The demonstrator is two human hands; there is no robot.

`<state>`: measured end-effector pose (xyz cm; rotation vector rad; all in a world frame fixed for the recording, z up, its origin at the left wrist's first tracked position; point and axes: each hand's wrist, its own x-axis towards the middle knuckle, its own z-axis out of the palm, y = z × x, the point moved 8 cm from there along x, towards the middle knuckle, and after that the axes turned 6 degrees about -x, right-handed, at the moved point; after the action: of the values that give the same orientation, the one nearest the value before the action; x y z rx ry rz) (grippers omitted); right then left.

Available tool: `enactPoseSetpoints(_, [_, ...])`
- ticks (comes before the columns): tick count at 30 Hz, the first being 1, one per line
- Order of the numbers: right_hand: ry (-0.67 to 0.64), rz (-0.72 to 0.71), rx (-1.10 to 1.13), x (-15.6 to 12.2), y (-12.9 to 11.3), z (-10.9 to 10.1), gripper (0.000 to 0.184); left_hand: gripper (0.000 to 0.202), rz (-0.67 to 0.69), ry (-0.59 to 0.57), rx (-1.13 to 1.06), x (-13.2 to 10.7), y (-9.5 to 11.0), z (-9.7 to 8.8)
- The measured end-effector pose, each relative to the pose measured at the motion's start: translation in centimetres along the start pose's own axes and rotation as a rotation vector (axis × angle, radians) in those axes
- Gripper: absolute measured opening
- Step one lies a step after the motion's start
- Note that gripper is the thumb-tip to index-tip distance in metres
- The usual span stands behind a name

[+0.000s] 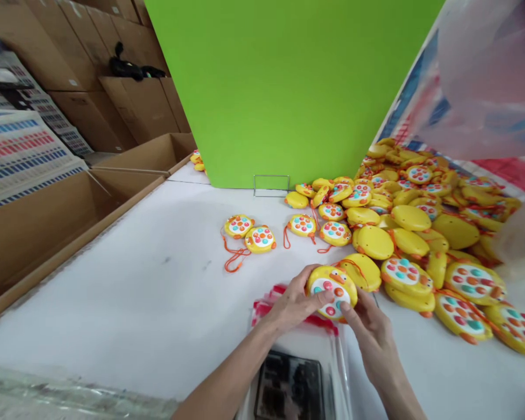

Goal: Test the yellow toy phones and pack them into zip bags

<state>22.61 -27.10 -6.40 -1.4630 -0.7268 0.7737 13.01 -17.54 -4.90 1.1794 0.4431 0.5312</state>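
Between my two hands is a yellow duck-shaped button toy (pixel 329 286), its white face with coloured buttons turned up. My left hand (pixel 294 303) grips its left side, the thumb on the buttons. My right hand (pixel 370 326) holds its right lower edge, that thumb also on the buttons. Beneath the hands lie clear plastic bags (pixel 304 338) with red and white edges, and a dark rectangular object (pixel 291 385) sits on or under them; I cannot tell which. Two more duck toys (pixel 261 238) with orange cords lie together beyond my left hand.
A large heap of duck toys (pixel 411 219) covers the right of the white table (pixel 114 303). A green board (pixel 284 87) stands upright at the back, with a wire stand (pixel 271 185) at its foot. Open cardboard boxes (pixel 126 178) line the left edge; stacked cartons (pixel 87 116) stand behind.
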Motion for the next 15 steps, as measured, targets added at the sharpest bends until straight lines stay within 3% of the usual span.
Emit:
enactPoseSetpoints(6, [0.012, 0.035, -0.004, -0.4, 0.4, 0.9, 0.044, 0.034, 0.005, 0.135, 0.128, 0.0, -0.2, -1.0])
enactPoseSetpoints(9, [0.054, -0.009, -0.038, 0.0, 0.1, 0.5, 0.045, 0.036, 0.023, 0.099, 0.054, 0.1, 0.1, -0.6])
enactPoseSetpoints(12, [0.081, -0.004, -0.070, 0.7, 0.4, -0.3, 0.049, 0.052, -0.010, 0.043, -0.024, 0.0, 0.1, -0.2])
enactPoseSetpoints(15, [0.034, 0.035, -0.070, 1.2, 1.0, -0.5, 0.051, 0.060, -0.002, 0.027, -0.092, -0.1, 0.2, 0.0])
